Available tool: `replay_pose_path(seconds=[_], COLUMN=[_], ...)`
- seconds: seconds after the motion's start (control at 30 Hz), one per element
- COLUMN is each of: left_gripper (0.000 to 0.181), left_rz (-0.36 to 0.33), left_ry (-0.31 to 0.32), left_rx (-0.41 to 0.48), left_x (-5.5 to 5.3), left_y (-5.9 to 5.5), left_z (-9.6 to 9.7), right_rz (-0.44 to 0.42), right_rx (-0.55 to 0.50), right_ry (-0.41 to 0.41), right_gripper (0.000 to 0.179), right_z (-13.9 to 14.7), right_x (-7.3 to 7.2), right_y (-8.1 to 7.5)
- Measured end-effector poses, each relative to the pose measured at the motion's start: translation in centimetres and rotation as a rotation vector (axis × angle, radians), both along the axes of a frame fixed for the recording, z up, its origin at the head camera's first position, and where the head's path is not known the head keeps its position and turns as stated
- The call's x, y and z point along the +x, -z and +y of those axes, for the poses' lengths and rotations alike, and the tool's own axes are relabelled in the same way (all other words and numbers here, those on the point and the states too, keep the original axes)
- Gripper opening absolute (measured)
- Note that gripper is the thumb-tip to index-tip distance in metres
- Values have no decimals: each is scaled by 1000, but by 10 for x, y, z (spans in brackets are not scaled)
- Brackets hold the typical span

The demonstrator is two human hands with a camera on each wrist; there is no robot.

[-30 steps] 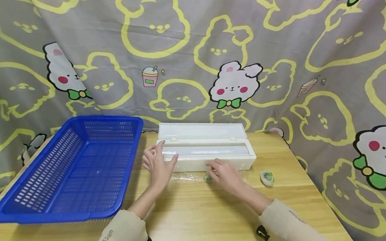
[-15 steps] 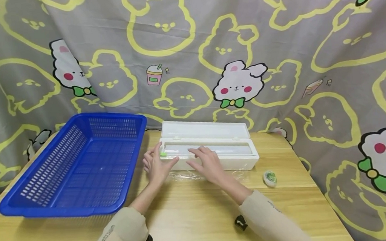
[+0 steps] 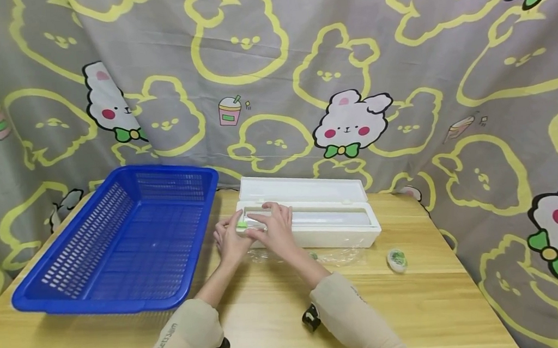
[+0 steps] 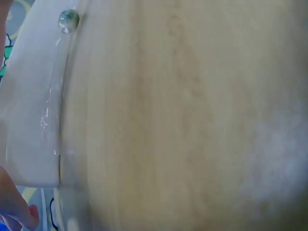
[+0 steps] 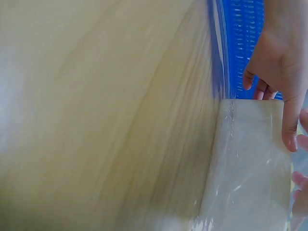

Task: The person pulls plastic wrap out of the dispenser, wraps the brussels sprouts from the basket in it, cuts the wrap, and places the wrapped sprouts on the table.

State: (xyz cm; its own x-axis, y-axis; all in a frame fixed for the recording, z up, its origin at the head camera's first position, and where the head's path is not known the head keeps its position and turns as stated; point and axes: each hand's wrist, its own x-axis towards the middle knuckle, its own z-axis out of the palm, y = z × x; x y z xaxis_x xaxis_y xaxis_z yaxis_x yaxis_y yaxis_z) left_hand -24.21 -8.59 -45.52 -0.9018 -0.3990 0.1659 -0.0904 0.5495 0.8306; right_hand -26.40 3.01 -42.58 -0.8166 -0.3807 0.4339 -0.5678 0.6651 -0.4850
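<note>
A long white cling film dispenser [image 3: 333, 235] lies with its lid [image 3: 305, 190] raised and a pale roll [image 3: 327, 219] inside. Clear film [image 3: 346, 256] spills along its front edge. My left hand [image 3: 233, 242] grips the left end, thumb along the front edge and fingers round the end. Just beside it, my right hand [image 3: 278, 231] reaches over the trough with fingers and thumb spread apart, near a small green slider [image 3: 241, 225]. In the right wrist view the left thumb [image 5: 290, 127] presses on the dispenser's edge.
A large blue plastic basket [image 3: 136, 302] stands on the wooden table [image 3: 281, 327] at the left. A small round white-and-green object [image 3: 397, 261] lies to the right of the dispenser. A patterned curtain [image 3: 260, 61] hangs close behind the table.
My right hand has moved left and up, from the dispenser's front edge across to its left end beside my left hand. The left hand has stayed there. The head view has shifted slightly.
</note>
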Motion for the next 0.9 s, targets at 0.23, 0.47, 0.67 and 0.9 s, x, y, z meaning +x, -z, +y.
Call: replay_pose_path(seconds=[0.23, 0.47, 0.67, 0.9], left_gripper=[70, 70, 66, 66], left_rz=[12, 57, 59, 5], left_ry=[7, 34, 38, 31], left_rx=[21, 24, 28, 21], left_x=[0, -1, -1, -4], left_y=[5, 7, 7, 3], left_z=[4, 5, 2, -3], right_rz=[-33, 20, 47, 57], right_rx=[-31, -30, -46, -27], right_ry=[27, 54, 62, 65], right_gripper=[27, 16, 14, 17], right_z=[-4, -7, -8, -11], right_x=[-5, -5, -6, -9], right_y=[7, 10, 11, 8])
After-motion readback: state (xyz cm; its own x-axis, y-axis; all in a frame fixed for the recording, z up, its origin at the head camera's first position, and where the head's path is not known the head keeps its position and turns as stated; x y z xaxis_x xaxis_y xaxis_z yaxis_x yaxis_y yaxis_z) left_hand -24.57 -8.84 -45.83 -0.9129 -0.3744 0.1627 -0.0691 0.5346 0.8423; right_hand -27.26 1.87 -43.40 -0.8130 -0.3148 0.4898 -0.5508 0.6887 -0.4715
